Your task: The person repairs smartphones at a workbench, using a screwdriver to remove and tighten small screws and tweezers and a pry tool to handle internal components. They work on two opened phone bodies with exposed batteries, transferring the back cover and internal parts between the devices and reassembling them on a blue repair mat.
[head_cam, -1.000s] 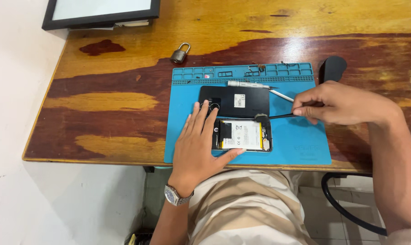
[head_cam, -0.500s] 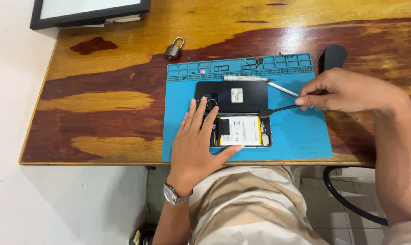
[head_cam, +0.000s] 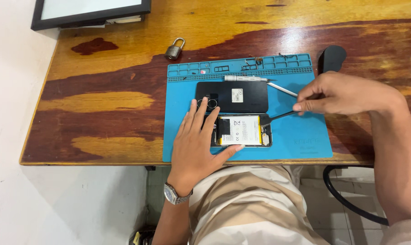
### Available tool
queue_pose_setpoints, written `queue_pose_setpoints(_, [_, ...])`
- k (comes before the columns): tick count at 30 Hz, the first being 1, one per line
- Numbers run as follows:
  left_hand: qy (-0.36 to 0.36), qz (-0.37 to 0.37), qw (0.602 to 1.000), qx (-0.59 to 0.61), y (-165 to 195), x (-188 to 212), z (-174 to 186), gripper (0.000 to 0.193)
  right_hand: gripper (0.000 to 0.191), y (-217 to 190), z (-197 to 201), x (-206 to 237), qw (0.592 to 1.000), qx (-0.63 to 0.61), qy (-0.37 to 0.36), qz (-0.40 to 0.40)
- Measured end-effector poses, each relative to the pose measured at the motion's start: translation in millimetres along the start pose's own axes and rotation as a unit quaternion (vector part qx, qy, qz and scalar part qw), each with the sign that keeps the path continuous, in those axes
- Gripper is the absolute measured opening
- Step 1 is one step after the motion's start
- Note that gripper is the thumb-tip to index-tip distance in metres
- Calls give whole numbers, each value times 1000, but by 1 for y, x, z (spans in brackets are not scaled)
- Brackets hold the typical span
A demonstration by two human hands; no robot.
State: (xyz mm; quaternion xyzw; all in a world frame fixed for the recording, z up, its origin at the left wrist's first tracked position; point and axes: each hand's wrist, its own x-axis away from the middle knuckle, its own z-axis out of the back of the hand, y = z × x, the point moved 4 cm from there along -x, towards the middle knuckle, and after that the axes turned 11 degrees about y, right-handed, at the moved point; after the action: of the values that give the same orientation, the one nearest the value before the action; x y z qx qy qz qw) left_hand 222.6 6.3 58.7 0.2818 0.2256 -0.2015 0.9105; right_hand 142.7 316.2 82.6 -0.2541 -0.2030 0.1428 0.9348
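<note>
Little has shifted since the earlier frames: the right hand (head_cam: 346, 94) has stayed to the right of the opened phone (head_cam: 241, 130), and the tip of the thin black tool (head_cam: 278, 116) remains at the phone's right end. That tool is pinched between the right thumb and fingers, so the hand is closed on it. The left hand (head_cam: 201, 145) is kept flat and open, fingers spread over the phone's left part and the thumb along its near edge, pressing it onto the blue mat (head_cam: 300, 140) near the front of the bench (head_cam: 101, 104). The white battery (head_cam: 239, 130) is exposed inside. The removed black back cover (head_cam: 232, 96) lies just behind, a silver screwdriver (head_cam: 246, 78) beyond it. A padlock (head_cam: 174, 50) is seen well apart.
</note>
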Motion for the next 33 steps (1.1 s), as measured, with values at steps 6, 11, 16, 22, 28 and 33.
queue_pose_setpoints(6, [1,-4,1000,0,0,0,1,91,32,-11,-7,1,998,-32,-53,-14])
queue_pose_setpoints(11, [12,-6,1000,2,-1,-1,3,91,30,-22,-10,1,992,-82,-88,42])
queue_pose_setpoints(16, [5,-5,1000,2,-1,-1,3,90,31,-36,-11,-5,996,-20,47,79])
queue_pose_setpoints(22, [6,-6,1000,1,-1,-2,2,90,36,-47,-13,-7,994,-31,61,87])
queue_pose_setpoints(28, [9,-8,1000,1,0,-2,3,90,38,-46,-16,-3,999,-14,-41,26])
queue_pose_setpoints(33, [14,-4,1000,5,-1,-2,6,89,29,-51,0,-2,994,-16,81,66])
